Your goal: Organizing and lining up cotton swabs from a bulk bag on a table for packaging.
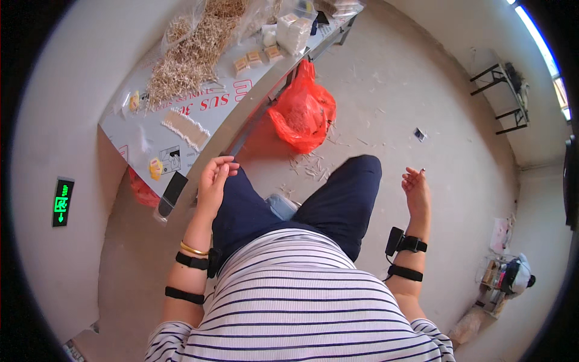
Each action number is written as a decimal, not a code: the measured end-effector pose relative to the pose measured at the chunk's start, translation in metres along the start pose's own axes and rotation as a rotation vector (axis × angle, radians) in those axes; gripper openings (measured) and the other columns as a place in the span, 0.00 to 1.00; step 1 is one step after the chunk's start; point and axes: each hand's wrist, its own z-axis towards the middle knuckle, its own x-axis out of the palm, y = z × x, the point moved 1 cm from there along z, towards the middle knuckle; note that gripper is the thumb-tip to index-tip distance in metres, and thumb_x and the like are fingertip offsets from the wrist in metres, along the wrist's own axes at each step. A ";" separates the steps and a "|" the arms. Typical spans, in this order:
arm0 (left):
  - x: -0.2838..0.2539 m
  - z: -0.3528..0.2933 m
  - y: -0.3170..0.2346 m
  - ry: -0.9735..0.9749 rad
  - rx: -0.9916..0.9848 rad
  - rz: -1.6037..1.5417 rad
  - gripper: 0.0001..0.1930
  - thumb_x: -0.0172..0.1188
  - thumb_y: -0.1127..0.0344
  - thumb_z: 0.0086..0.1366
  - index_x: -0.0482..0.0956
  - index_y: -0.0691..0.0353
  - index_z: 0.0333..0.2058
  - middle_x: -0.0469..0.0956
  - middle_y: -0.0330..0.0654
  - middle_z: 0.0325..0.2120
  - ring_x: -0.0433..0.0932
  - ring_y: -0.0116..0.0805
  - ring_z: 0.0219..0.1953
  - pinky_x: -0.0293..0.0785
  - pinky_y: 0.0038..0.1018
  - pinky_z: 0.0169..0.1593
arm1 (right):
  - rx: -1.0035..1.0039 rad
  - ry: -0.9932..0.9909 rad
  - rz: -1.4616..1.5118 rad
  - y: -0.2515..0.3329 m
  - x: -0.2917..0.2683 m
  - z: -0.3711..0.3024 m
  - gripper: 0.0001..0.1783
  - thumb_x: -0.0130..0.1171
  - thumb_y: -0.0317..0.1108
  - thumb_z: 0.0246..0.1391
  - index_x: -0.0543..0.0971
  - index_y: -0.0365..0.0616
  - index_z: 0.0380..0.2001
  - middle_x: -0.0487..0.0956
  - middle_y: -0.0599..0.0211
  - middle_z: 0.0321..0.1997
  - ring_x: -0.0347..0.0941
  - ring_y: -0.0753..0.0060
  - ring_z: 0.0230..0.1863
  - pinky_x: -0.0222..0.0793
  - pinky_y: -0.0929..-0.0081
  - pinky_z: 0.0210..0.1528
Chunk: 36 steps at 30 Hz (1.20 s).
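Note:
My left hand [215, 182] is raised beside the near edge of the metal-topped table [226, 130], fingers loosely bent and thumb apart, with nothing visible in it. My right hand [416, 188] hangs in the air to the right of my knee, over the floor, its fingers loosely curled but apart. A tiny dark spot shows at one fingertip; I cannot make out what it is. Closest to my left hand on the table lies a flat row of cotton swabs [186, 128]. Behind it spreads a large loose heap of cotton swabs [193, 51], partly in clear plastic.
A red plastic bag [304, 111] hangs at the table's edge, with white scraps [310, 169] on the floor below. Small packs [254, 58] and a clear bag of white items [294, 33] stand farther back. A dark flat object [174, 188] lies at the table's near corner.

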 end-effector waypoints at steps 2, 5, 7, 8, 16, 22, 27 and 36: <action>0.002 -0.009 -0.007 -0.005 -0.039 0.068 0.14 0.49 0.65 0.79 0.77 0.65 0.54 0.83 0.45 0.43 0.80 0.29 0.45 0.75 0.27 0.56 | 0.008 0.006 0.026 -0.009 -0.002 0.004 0.29 0.43 0.54 0.75 0.81 0.38 0.48 0.81 0.66 0.38 0.75 0.75 0.41 0.72 0.75 0.50; 0.008 -0.008 -0.020 0.003 0.004 0.067 0.13 0.51 0.66 0.78 0.77 0.66 0.53 0.83 0.44 0.43 0.80 0.27 0.43 0.75 0.25 0.54 | 0.028 -0.005 0.055 -0.024 -0.010 0.005 0.29 0.43 0.54 0.75 0.81 0.38 0.48 0.81 0.66 0.38 0.76 0.75 0.41 0.73 0.75 0.49; 0.015 -0.006 -0.028 0.020 -0.003 0.078 0.13 0.51 0.66 0.78 0.77 0.66 0.53 0.83 0.44 0.43 0.80 0.27 0.44 0.76 0.25 0.54 | 0.037 -0.023 0.072 -0.032 -0.018 0.003 0.29 0.43 0.54 0.75 0.81 0.38 0.48 0.81 0.66 0.38 0.76 0.75 0.40 0.73 0.75 0.49; 0.020 -0.006 -0.031 0.033 -0.013 0.075 0.13 0.51 0.66 0.78 0.77 0.66 0.53 0.83 0.44 0.43 0.80 0.28 0.44 0.76 0.25 0.54 | 0.040 -0.024 0.091 -0.037 -0.024 -0.001 0.29 0.43 0.54 0.75 0.81 0.38 0.48 0.81 0.66 0.38 0.76 0.75 0.41 0.73 0.75 0.49; 0.054 0.001 -0.035 0.183 0.023 0.080 0.13 0.50 0.67 0.78 0.76 0.67 0.54 0.82 0.44 0.44 0.80 0.28 0.46 0.76 0.26 0.56 | 0.051 -0.152 0.180 -0.070 -0.082 -0.042 0.28 0.44 0.54 0.74 0.81 0.39 0.48 0.80 0.68 0.36 0.76 0.76 0.40 0.73 0.76 0.48; 0.061 0.008 -0.039 0.243 0.074 0.096 0.13 0.50 0.67 0.78 0.76 0.67 0.54 0.82 0.44 0.44 0.80 0.27 0.45 0.76 0.25 0.55 | -0.009 -0.225 0.335 -0.094 -0.105 -0.054 0.25 0.47 0.51 0.74 0.81 0.40 0.48 0.80 0.69 0.36 0.75 0.77 0.39 0.73 0.77 0.45; 0.045 0.001 -0.038 0.165 0.075 0.034 0.13 0.50 0.67 0.78 0.76 0.66 0.54 0.83 0.43 0.44 0.80 0.26 0.44 0.76 0.23 0.53 | 0.061 -0.175 0.306 -0.075 -0.076 -0.047 0.24 0.47 0.51 0.74 0.81 0.41 0.47 0.80 0.70 0.36 0.75 0.77 0.38 0.73 0.77 0.45; -0.005 -0.026 -0.021 -0.006 0.047 0.008 0.13 0.50 0.66 0.78 0.77 0.66 0.53 0.83 0.42 0.42 0.80 0.26 0.42 0.76 0.24 0.54 | 0.044 -0.109 0.153 -0.043 -0.027 -0.023 0.24 0.46 0.51 0.75 0.81 0.41 0.47 0.81 0.69 0.37 0.75 0.77 0.38 0.73 0.76 0.46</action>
